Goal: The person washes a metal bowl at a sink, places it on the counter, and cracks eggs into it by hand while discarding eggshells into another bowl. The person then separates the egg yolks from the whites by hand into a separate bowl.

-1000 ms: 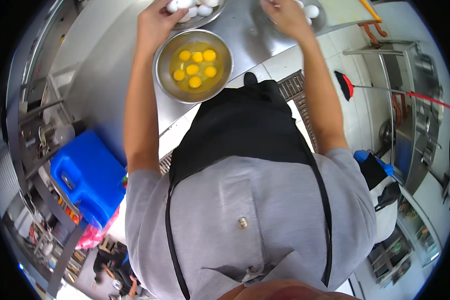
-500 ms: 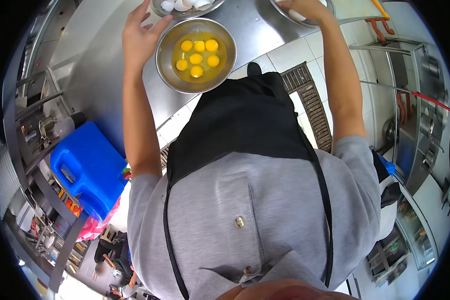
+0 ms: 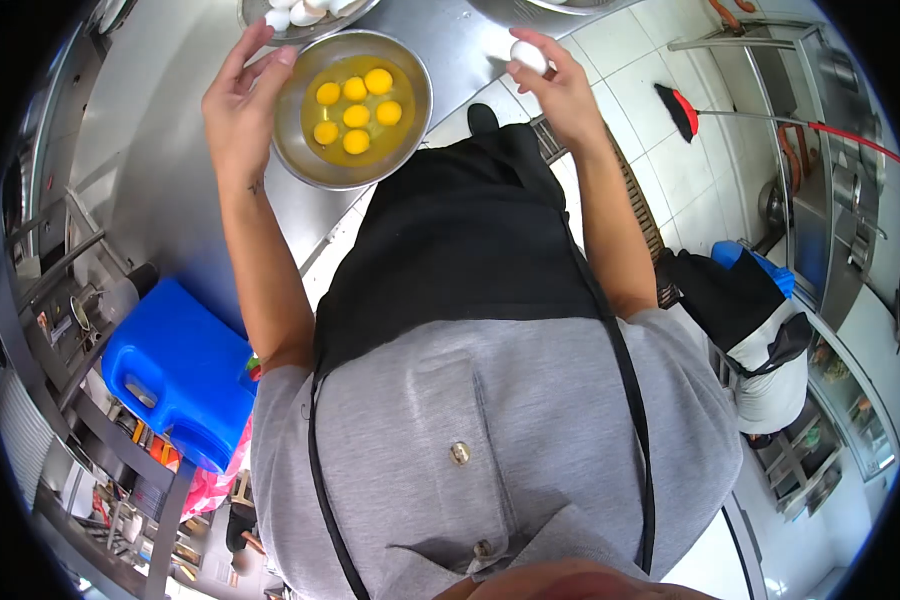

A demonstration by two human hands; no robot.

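Observation:
In my right hand (image 3: 562, 95) a whole white egg (image 3: 529, 57) is pinched between thumb and fingers, held right of the metal bowl (image 3: 421, 108). That bowl stands near the edge of the steel table, with several unbroken yolks (image 3: 356, 117) lying in clear egg white. My left hand (image 3: 242, 110) is at the bowl's left side, thumb and fingers apart with nothing in them. Just beyond its fingertips, white eggshells (image 3: 305, 13) lie in a second metal bowl (image 3: 305, 38), cut off by the top of the view.
Another metal bowl (image 3: 568, 9) is partly visible at the top right. A blue plastic jug (image 3: 175, 365) is at my left. To the right, a person in a black apron (image 3: 735, 300) bends near shelving, and a red-and-black broom (image 3: 682, 112) is over the tiled floor (image 3: 620, 120).
My right hand has come out of the bowl at the top right with an egg. My left hand stays beside the yolk bowl. The view has shifted slightly.

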